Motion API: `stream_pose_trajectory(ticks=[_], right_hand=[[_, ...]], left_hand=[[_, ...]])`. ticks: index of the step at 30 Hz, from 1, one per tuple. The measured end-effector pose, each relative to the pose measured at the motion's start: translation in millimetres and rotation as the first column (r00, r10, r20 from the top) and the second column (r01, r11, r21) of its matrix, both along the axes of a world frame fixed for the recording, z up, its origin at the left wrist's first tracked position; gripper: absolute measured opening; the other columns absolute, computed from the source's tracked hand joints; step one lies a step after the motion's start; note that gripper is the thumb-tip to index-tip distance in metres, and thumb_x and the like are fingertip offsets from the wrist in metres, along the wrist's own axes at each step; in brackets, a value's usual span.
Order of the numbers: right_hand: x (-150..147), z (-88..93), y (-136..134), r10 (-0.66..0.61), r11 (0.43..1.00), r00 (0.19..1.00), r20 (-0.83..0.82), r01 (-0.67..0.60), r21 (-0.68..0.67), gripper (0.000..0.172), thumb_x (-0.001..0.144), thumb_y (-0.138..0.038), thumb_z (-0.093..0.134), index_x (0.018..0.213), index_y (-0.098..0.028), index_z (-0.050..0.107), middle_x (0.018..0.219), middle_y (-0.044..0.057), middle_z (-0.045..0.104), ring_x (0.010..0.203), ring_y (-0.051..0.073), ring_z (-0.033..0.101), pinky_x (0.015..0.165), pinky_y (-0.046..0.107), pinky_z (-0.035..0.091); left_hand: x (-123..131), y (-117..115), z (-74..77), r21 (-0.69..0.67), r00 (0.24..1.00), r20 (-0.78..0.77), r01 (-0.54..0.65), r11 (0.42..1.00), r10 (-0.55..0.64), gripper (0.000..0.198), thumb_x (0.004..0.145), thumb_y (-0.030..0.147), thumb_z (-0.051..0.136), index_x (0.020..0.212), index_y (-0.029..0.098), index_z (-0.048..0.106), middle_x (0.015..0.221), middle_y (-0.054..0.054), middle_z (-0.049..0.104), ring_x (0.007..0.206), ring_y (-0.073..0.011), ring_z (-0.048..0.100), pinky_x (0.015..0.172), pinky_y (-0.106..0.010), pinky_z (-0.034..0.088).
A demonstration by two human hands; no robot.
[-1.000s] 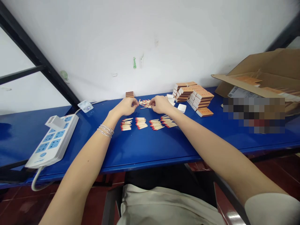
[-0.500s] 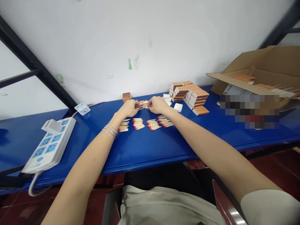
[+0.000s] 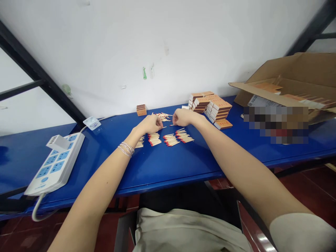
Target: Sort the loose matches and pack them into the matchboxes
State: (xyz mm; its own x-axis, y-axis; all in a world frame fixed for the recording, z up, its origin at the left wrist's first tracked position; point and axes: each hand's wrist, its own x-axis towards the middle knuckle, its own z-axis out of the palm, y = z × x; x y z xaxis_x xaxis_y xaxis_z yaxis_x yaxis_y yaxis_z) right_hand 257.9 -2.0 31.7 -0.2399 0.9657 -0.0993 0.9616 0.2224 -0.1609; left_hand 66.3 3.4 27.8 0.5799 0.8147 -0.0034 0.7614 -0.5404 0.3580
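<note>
My left hand (image 3: 153, 124) is closed in a pinch on a match (image 3: 164, 127), whose pale stick pokes out to the right of the fingertips. Facing it, my right hand (image 3: 182, 117) pinches another match (image 3: 171, 125), its dark head pointing left. Behind the fingers lies a loose pile of matches (image 3: 163, 116). In front of my hands run several neat rows of red-headed matches: one row (image 3: 154, 139) below the left hand, a middle row (image 3: 171, 140), and a right row (image 3: 184, 135). The leftmost row (image 3: 140, 142) is partly covered by my left hand and wrist.
Orange matchboxes (image 3: 219, 106) are stacked at the back right, and a smaller stack (image 3: 141, 110) stands by the wall. An open cardboard box (image 3: 296, 75) is on the right. A white power strip (image 3: 56, 164) lies on the left of the blue table (image 3: 162, 168).
Both hands have drawn back from the loose pile towards me, the right one also shifting right. A match now shows at the fingertips of each hand.
</note>
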Motion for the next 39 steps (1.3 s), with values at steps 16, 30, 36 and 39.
stream_pose_trajectory(ticks=[16, 30, 36, 39], right_hand=[[4, 5.4, -2, 0.029, 0.998, 0.997, -0.065, -0.025, 0.064, 0.020, 0.076, -0.020, 0.068, 0.093, -0.022, 0.076, 0.094, 0.004, 0.076, 0.088, 0.020, 0.068, 0.075, 0.026, 0.046], [-15, -13.7, 6, -0.029, 0.978, 0.995, -0.094, 0.048, 0.205, 0.019, 0.080, -0.016, 0.059, 0.089, -0.017, 0.075, 0.099, 0.012, 0.075, 0.099, 0.026, 0.067, 0.088, 0.033, 0.046], [-11, -12.7, 6, -0.063, 0.971, 0.996, -0.058, 0.074, 0.226, 0.023, 0.078, -0.012, 0.057, 0.093, -0.014, 0.074, 0.101, 0.016, 0.074, 0.101, 0.029, 0.067, 0.089, 0.037, 0.046], [-10, -13.1, 6, -0.017, 0.970, 0.994, -0.108, 0.043, 0.239, 0.028, 0.075, -0.009, 0.058, 0.097, -0.018, 0.074, 0.103, 0.009, 0.075, 0.102, 0.026, 0.066, 0.091, 0.034, 0.043]], left_hand=[[-8, 4, -3.4, 0.087, 0.993, 0.086, -0.091, 0.992, 0.084, 0.022, 0.080, 0.019, 0.059, 0.096, 0.014, 0.074, 0.091, -0.008, 0.075, 0.080, -0.0172, 0.065, 0.080, -0.030, 0.049], [-5, 17, -15.4, 0.298, 0.985, -0.141, -0.058, 0.953, 0.104, 0.030, 0.084, 0.023, 0.056, 0.109, 0.015, 0.069, 0.105, -0.013, 0.067, 0.099, -0.0254, 0.062, 0.092, -0.037, 0.046], [-6, 19, -16.5, 0.294, 0.989, -0.110, -0.064, 0.954, 0.100, 0.021, 0.084, 0.023, 0.058, 0.100, 0.014, 0.067, 0.101, -0.011, 0.067, 0.095, -0.0236, 0.062, 0.088, -0.035, 0.047], [-5, 17, -16.1, 0.295, 0.989, -0.116, -0.054, 0.954, 0.092, 0.018, 0.084, 0.023, 0.058, 0.097, 0.015, 0.068, 0.100, -0.012, 0.067, 0.091, -0.0234, 0.062, 0.086, -0.036, 0.047]])
